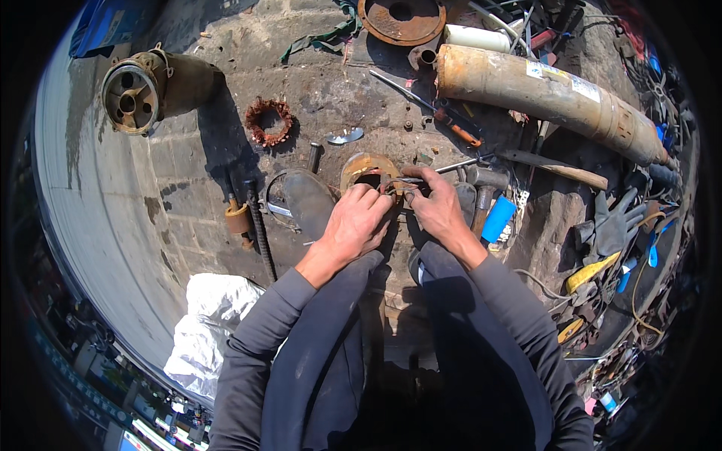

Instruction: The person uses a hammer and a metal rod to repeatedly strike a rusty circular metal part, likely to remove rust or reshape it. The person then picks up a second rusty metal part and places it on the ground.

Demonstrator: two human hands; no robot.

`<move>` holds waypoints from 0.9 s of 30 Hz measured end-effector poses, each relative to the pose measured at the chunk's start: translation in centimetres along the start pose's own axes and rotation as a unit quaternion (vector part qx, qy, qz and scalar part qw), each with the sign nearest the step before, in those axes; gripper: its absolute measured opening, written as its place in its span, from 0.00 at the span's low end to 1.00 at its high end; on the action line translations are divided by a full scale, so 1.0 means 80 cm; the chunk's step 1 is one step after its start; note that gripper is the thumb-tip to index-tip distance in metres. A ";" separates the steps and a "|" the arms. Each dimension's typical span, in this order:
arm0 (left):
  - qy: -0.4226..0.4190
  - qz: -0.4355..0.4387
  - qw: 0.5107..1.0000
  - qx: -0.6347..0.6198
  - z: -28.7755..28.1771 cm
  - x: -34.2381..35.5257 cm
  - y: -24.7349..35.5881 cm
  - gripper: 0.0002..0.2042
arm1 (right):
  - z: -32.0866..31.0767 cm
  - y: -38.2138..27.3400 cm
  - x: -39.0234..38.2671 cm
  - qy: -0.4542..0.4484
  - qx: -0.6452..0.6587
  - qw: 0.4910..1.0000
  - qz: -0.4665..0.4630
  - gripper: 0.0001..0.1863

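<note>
Between my feet stands a rusty round metal part [368, 161] with a dark hollow middle. My left hand [353, 222] is at its near rim, fingers curled and pressed together; what lies under the fingertips is hidden. Just right of it, my right hand [440, 210] has thumb and fingers closed at a small, thin, dark piece by the rim, too small to name. Beyond the right hand lies a metal rod [457, 164], close to a hammer [487, 177]. A bolt [314, 158] is left of the round part, near a shiny metal scrap [345, 136].
A motor-like cylinder [169, 83] stands far left, beside a ring of copper windings [268, 122]. A long rusty tube [541, 94] lies far right below a rusty disc [402, 19]. An orange-handled screwdriver [459, 129], grey gloves [615, 222], a ribbed bar [259, 229] and white sheeting [214, 323] lie around.
</note>
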State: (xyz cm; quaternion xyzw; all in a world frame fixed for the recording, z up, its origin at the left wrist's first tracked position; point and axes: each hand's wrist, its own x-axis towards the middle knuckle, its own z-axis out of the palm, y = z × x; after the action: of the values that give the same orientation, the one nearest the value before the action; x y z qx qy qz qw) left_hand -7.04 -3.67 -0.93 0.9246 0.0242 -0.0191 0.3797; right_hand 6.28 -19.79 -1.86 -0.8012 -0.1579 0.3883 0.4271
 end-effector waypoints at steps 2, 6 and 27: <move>0.038 -0.005 0.999 -0.016 -0.008 -0.004 0.001 0.16 | -0.002 -0.007 -0.002 -0.008 0.048 0.999 0.008 0.19; 0.146 -0.062 0.986 -0.046 -0.017 -0.016 0.000 0.11 | -0.006 -0.023 -0.004 -0.038 0.063 0.997 -0.032 0.18; 0.120 -0.065 0.990 -0.026 -0.044 0.049 -0.030 0.13 | 0.027 -0.007 0.011 0.086 -0.098 0.979 -0.159 0.14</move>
State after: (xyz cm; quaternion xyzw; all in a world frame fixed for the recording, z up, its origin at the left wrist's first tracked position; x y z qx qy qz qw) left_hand -3.19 0.67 -0.33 0.9064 0.1303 0.0675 0.3962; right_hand 5.30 -17.74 -2.56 -0.8340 -0.2831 0.2279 0.4151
